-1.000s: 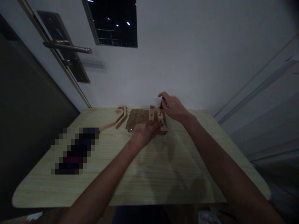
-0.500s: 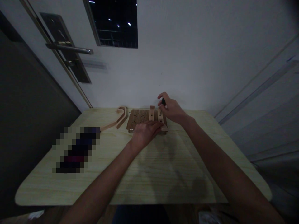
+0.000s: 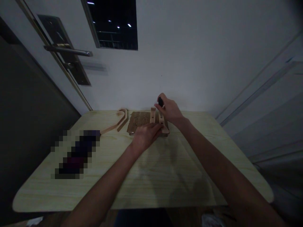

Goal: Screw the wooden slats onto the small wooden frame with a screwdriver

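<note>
A brown wooden board (image 3: 139,121) with small holes lies at the far side of the pale wooden table (image 3: 151,170). Two light wooden strips (image 3: 152,116) stand across its right part. My left hand (image 3: 146,135) lies flat on the board's near edge, fingers stretched toward the right strip. My right hand (image 3: 169,110) is closed round a small dark-handled tool (image 3: 160,101), held upright over the right strip.
Two curved wooden pieces (image 3: 118,121) lie left of the board. A blurred dark object (image 3: 77,154) rests on the table's left side. A white wall rises right behind the table, with a door and metal handle (image 3: 68,50) at the left.
My right hand with the tool has shifted slightly left, closer over the right strip. The left hand has stayed on the board.
</note>
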`<state>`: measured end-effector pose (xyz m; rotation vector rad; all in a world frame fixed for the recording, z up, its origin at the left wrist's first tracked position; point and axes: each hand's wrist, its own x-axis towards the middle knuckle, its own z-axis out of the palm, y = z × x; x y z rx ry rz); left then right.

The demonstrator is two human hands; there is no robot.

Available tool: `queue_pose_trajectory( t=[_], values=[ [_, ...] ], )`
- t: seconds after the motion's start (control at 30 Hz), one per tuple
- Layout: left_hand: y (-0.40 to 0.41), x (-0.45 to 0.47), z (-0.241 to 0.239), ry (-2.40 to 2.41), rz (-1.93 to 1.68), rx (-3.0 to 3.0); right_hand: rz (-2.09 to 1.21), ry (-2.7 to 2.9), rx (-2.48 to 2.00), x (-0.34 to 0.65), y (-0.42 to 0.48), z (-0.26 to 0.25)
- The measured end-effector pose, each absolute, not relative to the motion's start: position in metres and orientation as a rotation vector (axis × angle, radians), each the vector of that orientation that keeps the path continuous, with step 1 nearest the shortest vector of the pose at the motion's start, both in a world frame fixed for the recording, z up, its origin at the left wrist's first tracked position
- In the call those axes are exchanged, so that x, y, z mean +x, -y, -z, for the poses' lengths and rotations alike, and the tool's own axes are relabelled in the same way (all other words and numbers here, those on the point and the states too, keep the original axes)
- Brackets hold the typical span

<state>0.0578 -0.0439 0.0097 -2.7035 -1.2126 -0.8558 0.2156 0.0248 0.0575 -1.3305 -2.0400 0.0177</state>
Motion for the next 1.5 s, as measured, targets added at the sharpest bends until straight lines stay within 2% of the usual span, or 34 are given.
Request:
queue_pose_trajectory(
  t=[0.43,0.6,0.9,1.2,1.33,1.5],
  values=[
    [0.043,0.059,-0.006,1.243,0.905,-2.679,-0.372,1.968,-1.050,0.227,-0.018,-0.046],
    [0.043,0.058,-0.006,1.259,0.928,-2.670,-0.340,1.851,-1.113,0.229,-0.019,-0.043],
    [0.045,0.059,-0.010,1.280,0.854,-2.678,0.085,1.878,-1.180,0.226,-0.019,-0.035],
    [0.047,0.059,-0.011,1.307,0.847,-2.667,-0.157,1.847,-0.937,0.228,-0.014,-0.040],
    [0.046,0.059,-0.011,1.301,0.849,-2.676,-0.304,1.735,-1.018,0.228,-0.012,-0.037],
    [0.045,0.059,-0.011,1.295,0.831,-2.696,-0.123,1.668,-1.162,0.225,-0.018,-0.033]
  ],
)
